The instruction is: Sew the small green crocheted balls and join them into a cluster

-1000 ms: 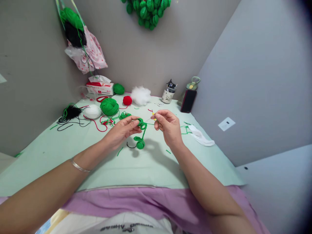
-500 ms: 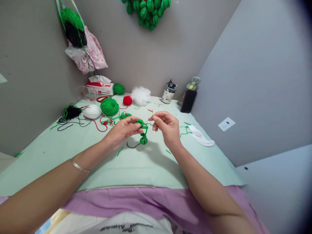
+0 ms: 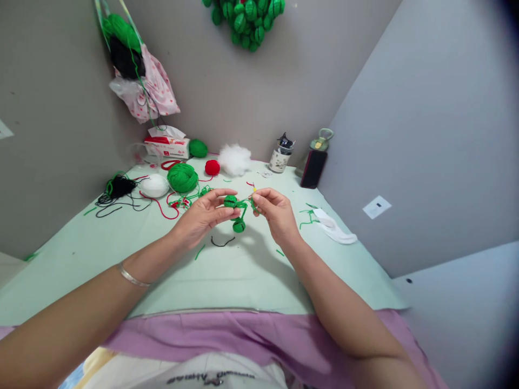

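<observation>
My left hand [image 3: 205, 215] pinches a small green crocheted ball [image 3: 230, 201] with a dark line across it, between thumb and fingers. Green yarn cords link it to a second crocheted ball [image 3: 239, 225], which hangs just below. My right hand [image 3: 275, 210] is closed on a thin crochet hook [image 3: 254, 189] whose yellow part sticks up above the fingertips. A strand of green yarn [image 3: 244, 202] runs between the two hands, and a loop of it lies at the right fingertips. The hook's tip is too small to make out.
Behind my hands lie a green yarn ball [image 3: 182, 178], white yarn [image 3: 153, 185], black yarn [image 3: 121, 187], a red ball [image 3: 212, 167] and fluffy stuffing [image 3: 235, 159]. A jar [image 3: 279, 158] and phone [image 3: 313, 168] stand at the back right. White cloth [image 3: 334, 227] lies right; a black yarn piece [image 3: 223, 242] lies nearer.
The held ball has turned and shifted slightly left between the left fingers. The hanging ball has risen a little. Green yarn now loops at my right fingertips, which have moved slightly.
</observation>
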`<state>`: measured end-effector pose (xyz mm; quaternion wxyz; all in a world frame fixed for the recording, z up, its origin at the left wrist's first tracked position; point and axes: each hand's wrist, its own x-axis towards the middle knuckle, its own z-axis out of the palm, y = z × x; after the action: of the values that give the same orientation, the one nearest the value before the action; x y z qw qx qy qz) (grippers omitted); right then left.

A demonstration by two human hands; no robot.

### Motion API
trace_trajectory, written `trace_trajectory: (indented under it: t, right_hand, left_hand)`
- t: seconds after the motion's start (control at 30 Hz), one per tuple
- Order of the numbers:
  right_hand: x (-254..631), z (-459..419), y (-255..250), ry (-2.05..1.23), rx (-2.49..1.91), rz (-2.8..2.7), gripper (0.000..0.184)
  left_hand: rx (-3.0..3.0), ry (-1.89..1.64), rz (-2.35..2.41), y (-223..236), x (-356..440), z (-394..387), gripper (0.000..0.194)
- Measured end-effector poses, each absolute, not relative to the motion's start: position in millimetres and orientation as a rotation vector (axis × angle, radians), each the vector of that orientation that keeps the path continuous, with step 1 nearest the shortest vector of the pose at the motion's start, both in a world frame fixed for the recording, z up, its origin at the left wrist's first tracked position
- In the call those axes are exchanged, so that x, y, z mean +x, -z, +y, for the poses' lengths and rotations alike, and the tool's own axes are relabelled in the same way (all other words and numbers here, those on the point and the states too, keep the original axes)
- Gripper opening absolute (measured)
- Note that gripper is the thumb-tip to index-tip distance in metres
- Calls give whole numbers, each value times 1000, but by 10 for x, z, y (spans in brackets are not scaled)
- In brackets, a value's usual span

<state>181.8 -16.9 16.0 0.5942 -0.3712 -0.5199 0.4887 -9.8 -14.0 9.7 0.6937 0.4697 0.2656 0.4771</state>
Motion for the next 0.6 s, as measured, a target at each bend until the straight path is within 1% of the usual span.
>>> trace_trajectory:
  t: [0.1, 0.6]
  right_hand:
    - [1823, -163, -152, -1183, -868, -1173, 18]
    - [1761, -218, -134, -1250, -877, -1288, 16]
  left_hand:
    - [1071, -1059, 599, -94, -93, -146, 37]
    - [1266, -1108, 763, -67, -89, -166, 39]
